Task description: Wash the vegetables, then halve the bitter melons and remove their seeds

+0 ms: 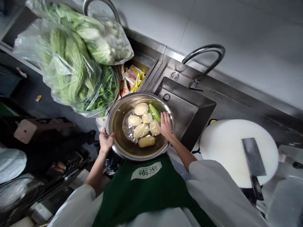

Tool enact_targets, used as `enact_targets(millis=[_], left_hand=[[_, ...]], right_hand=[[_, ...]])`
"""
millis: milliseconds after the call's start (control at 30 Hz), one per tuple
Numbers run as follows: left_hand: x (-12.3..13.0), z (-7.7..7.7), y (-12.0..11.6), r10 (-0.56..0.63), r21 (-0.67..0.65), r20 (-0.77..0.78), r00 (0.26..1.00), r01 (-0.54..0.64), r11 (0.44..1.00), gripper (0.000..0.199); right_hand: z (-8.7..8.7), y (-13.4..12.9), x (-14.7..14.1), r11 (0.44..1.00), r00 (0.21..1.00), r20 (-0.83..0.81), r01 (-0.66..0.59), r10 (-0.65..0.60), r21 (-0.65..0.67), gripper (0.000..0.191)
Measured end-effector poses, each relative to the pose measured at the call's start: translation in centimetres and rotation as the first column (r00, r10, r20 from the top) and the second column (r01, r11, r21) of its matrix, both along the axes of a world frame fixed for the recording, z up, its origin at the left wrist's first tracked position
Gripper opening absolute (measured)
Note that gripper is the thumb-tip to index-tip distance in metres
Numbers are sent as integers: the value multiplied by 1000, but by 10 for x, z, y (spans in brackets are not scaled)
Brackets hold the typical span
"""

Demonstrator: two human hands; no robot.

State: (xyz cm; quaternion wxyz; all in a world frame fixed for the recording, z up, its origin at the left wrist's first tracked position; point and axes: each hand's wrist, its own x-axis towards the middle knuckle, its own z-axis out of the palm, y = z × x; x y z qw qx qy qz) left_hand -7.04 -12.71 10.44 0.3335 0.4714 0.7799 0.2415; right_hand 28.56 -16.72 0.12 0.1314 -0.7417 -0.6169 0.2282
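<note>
A round metal basin (118, 138) of water is held in front of my apron at the sink's near left edge. Several peeled potatoes (141, 130) lie in the water, beside a long, light green vegetable (154, 112) whose kind is unclear. My left hand (106, 141) grips the basin's rim at the left, thumb on top and fingers hidden under it. Inside the basin's right side is my right hand (166, 125), fingers stretched out beside the green vegetable and a potato. Whether its fingertips press on them cannot be made out.
A metal sink (182, 110) with a curved faucet (213, 47) lies behind the basin. Clear bags of green vegetables (71, 69) pile up at left. At right, a cleaver (253, 156) rests on a round white chopping board (222, 151). Another person's hand (60, 166) shows lower left.
</note>
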Motion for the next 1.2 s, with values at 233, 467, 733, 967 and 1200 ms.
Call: enact_targets(millis=[233,467,733,967,1200], left_hand=[[4,8,1,-9,-37,-7,1000,9,999,35],[9,17,-2,-33,-57,-49,998,30,998,33],[13,27,-5,-53,-59,-84,995,48,997,32],[18,33,-1,-51,-60,-87,995,46,997,30],[10,27,-3,-23,-82,-85,996,16,997,32]], right_hand=[[-36,15,-17,959,986,-158,1,-48,-284,68],[-49,17,-5,948,942,-334,-75,-35,-309,60],[-45,19,-7,929,905,-419,-85,-79,-359,59],[-46,20,-5,923,908,-413,-103,-65,-372,67],[-39,20,-11,941,917,-395,-79,-61,-330,58]])
